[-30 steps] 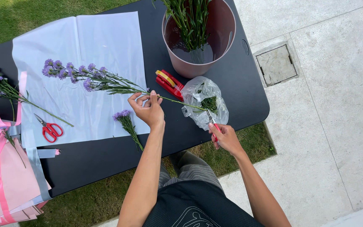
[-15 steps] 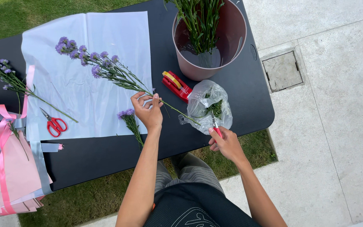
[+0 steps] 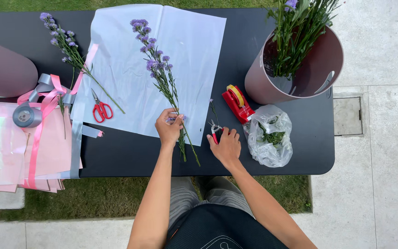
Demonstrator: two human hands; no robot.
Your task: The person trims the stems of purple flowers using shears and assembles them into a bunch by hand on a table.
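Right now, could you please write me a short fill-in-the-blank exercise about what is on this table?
1. The left hand grips a stem of ____ flowers lying on the white paper.
2. The right hand rests on small snips with ____ handles.
3. The clear bag holds ____ trimmings.
4. The red-handled scissors lie to the ____ of the left hand.

Missing words: purple; red; green; left

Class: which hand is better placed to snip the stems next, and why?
Probably the right hand: it already rests on the small red snips beside the stems, while the left hand is gripping those flowers.
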